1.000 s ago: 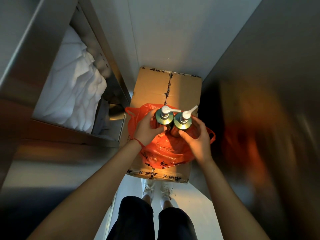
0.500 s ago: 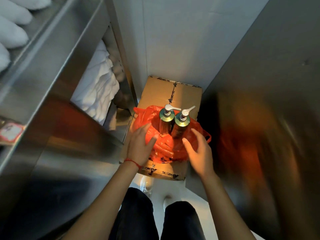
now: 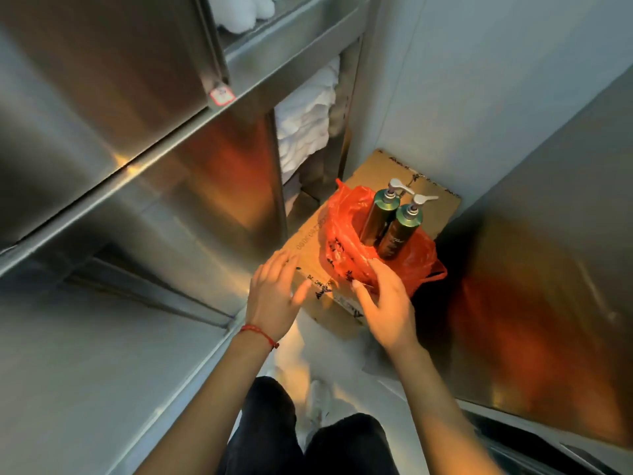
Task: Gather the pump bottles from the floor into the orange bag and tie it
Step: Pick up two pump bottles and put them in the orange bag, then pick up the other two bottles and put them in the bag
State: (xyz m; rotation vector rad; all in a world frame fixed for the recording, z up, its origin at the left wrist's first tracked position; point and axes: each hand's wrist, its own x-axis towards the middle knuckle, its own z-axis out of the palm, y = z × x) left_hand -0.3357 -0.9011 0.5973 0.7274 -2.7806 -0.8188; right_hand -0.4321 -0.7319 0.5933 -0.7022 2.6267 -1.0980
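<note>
Two dark green pump bottles with silver pumps stand upright side by side in the orange bag (image 3: 342, 245): the far bottle (image 3: 378, 217) and the near bottle (image 3: 399, 231). The bag's mouth is wide open and it rests on a cardboard box (image 3: 435, 214). My left hand (image 3: 274, 296) hovers over the box's near left corner, fingers spread, holding nothing. My right hand (image 3: 387, 303) is just in front of the bag's near edge, fingers apart; whether it touches the plastic I cannot tell.
A stainless steel shelf unit (image 3: 137, 149) fills the left side, with folded white towels (image 3: 308, 125) in its compartment. A steel panel (image 3: 548, 286) closes the right side. A pale wall (image 3: 462, 80) stands behind the box. My dark trousers and white shoe show below.
Both hands have let go of the bottles and drawn back toward me, off the bag. The view has swung left and upward, so the box now sits to the right.
</note>
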